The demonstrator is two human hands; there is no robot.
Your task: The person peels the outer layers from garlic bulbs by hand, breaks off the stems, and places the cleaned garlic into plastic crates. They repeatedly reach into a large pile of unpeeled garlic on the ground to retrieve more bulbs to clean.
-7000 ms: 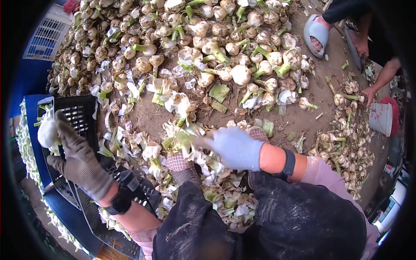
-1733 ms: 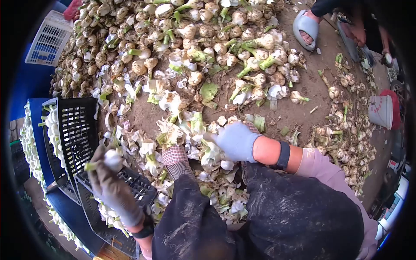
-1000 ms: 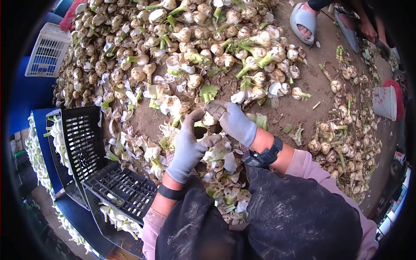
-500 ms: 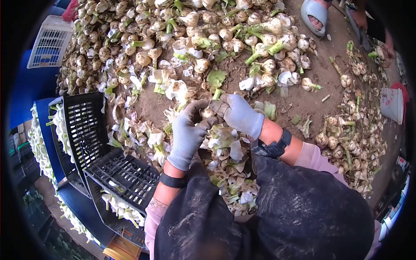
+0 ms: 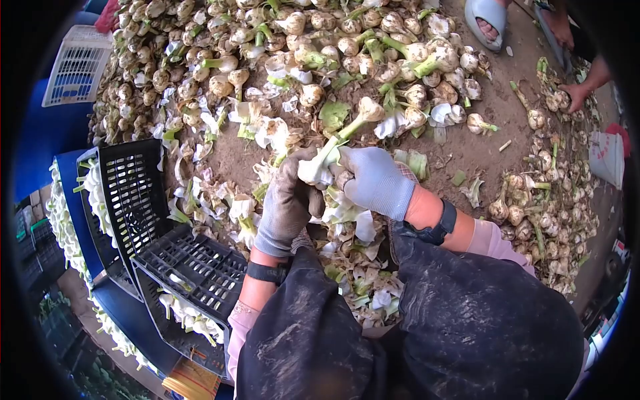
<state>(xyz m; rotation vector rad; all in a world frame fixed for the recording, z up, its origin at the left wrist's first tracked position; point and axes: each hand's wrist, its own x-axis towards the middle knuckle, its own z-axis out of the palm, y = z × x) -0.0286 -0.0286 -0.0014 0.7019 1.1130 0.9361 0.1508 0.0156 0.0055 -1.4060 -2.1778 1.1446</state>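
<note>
My left hand [image 5: 283, 210], in a soiled grey work glove, is closed around a garlic bulb [image 5: 313, 171] with a whitish surface. The bulb's green stem [image 5: 341, 135] slants up and to the right, its far end overlapping a browner bulb [image 5: 370, 109] in this view. My right hand [image 5: 377, 185], gloved in pale grey, has its fingers curled against the same bulb's right side. Below both hands, between my knees, lies a heap of peeled garlic skins [image 5: 363, 287].
Unpeeled garlic bulbs [image 5: 200, 53] are piled ahead, with more [image 5: 547, 220] at the right. At my left stand black slatted crates [image 5: 193, 267] with white garlic [image 5: 190, 319]. Another person's hand [image 5: 579, 95] touches bulbs at the upper right, near a slippered foot [image 5: 487, 25].
A bulb's whitish surface and long green stem now show between my hands, where a brownish bulb showed before. My left hand has turned. The other person's hand has reached down to the bulbs.
</note>
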